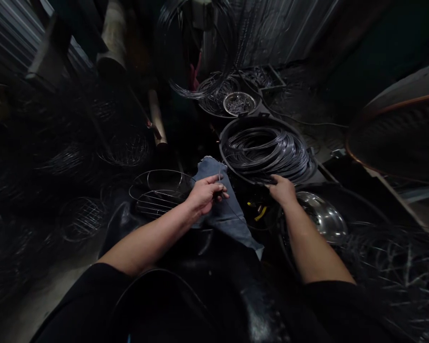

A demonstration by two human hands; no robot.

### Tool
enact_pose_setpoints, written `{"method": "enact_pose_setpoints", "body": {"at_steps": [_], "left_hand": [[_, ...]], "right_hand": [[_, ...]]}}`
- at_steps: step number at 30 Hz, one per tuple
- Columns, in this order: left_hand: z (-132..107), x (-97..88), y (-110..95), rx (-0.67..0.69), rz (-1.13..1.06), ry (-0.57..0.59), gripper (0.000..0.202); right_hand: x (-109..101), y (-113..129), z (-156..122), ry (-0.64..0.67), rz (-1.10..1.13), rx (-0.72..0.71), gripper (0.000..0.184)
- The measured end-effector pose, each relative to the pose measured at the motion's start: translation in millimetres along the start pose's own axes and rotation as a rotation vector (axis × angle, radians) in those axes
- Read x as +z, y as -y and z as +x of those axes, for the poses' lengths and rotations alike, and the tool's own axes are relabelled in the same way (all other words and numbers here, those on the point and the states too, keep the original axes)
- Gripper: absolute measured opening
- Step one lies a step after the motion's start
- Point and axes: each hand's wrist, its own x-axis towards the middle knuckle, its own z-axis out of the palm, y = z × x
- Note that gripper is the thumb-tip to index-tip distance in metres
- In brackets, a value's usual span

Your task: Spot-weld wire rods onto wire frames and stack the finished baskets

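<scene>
My left hand is closed in a pinch on a thin wire, which trails down to the right over a blue denim cloth. My right hand is at the near rim of a round tub full of coiled wire. Its fingers are bent together, and what they grip there is too dark to make out. Yellow-handled pliers lie below, between the two hands. Just left of my left hand is a round wire rack with parallel bars.
Right of my right forearm sits a shiny metal bowl. Behind the tub, a small metal dish holds small pieces. A large wire coil hangs above. Wire racks lie at left, and a big round rim juts in at right.
</scene>
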Motion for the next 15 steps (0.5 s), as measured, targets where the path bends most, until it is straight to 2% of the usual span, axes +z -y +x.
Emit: {"method": "enact_pose_setpoints", "body": {"at_steps": [2,6,8,11,13,15], "left_hand": [[-3,0.6,2,0.018,0.002,0.035,0.035],[-12,-0.9,12,-0.011,0.016,0.129,0.031],[-19,-7.2,16,-0.035,0.033,0.156,0.029],[-36,-27.9,13,0.030,0.067,0.172,0.022],[-52,-48.5,5,0.111,0.105,0.176,0.017],[-70,-72.7,-5,0.168,0.139,0.143,0.015]], "right_hand": [[-9,-11,-7,-0.042,0.009,0.010,0.045],[-45,-39,-31,-0.103,0.039,0.068,0.037],[-60,-38,-40,-0.116,0.106,0.111,0.035],[-70,-2,-41,-0.213,0.310,0.078,0.036],[-71,41,-39,-0.236,0.435,-0.027,0.035],[-69,91,-38,-0.181,0.510,-0.155,0.033]]}}
